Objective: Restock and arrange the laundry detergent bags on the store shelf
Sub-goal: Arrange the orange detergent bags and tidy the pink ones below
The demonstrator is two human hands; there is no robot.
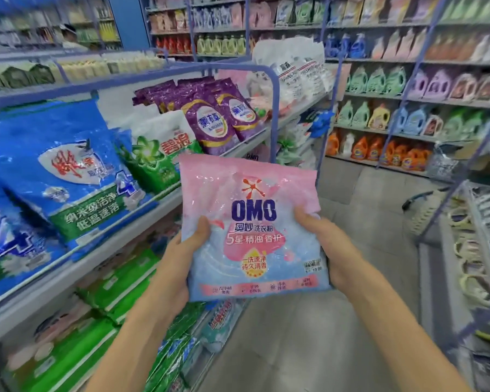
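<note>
Setting: You stand in a store aisle, with racks of bottles (379,80) across from the shelf (111,247) on your left.
Shelf: It carries blue bags (63,171), a green-and-white bag (159,154) and purple bags (210,120).
Pink OMO bag (252,230): Upright, just right of the shelf's front edge, off it.
Left hand (178,267): It grips the bag's lower left side, thumb on the front.
Right hand (328,250): It grips the lower right side, thumb on the front.

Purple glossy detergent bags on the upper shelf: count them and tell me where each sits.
2 show fronts: one purple glossy detergent bag beside the green-and-white bag, another further along the shelf. Purple tops behind them suggest more, partly hidden.
</note>
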